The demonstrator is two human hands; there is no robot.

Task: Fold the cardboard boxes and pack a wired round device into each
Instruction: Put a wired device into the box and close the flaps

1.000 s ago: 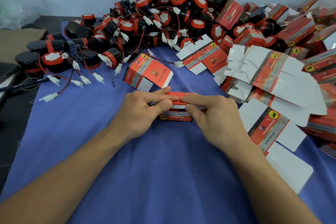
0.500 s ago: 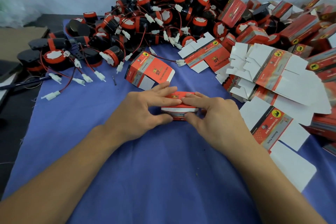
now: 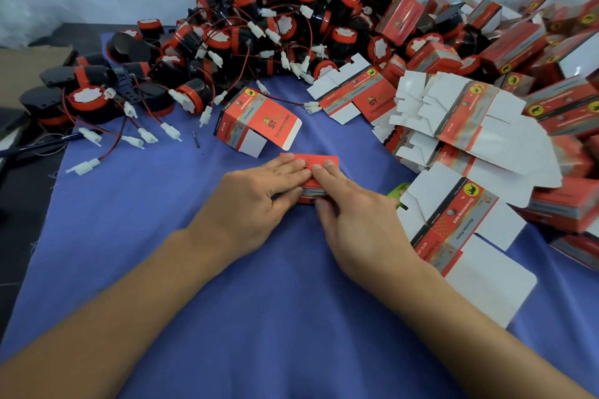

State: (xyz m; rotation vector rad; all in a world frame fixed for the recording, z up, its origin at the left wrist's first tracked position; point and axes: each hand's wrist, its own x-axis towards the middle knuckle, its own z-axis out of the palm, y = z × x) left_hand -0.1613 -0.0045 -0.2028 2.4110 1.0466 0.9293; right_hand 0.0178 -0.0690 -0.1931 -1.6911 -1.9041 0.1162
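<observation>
Box in hand: a small red box (image 3: 322,161) lies flat at the middle of the blue cloth (image 3: 162,236), straight in front of the person.
Left hand: the left hand (image 3: 256,201) covers the box's left half, fingers flat across the top and thumb tucked against the near side, so the box is pinched between them.
Right hand: the right hand (image 3: 359,223) grasps the right half the same way; 2 fingertips show on the red top, with the thumb at the near edge. The fingertips of the 2 hands touch each other.
Box lid: the top looks closed; I cannot tell what is inside.
Next box: an open box (image 3: 259,120) stands tilted just behind the hands, flap out.
Devices: a pile of round devices (image 3: 282,19), black and red with red wires and white plugs, is heaped along the far edge.
Blanks: flat box blanks (image 3: 460,126) are fanned out to the right, 1 of them beside the right wrist.
Packed stock: closed boxes (image 3: 567,104) are stacked at the far right.
Green thing: a small green object (image 3: 398,190) pokes out near the right hand, mostly hidden.
</observation>
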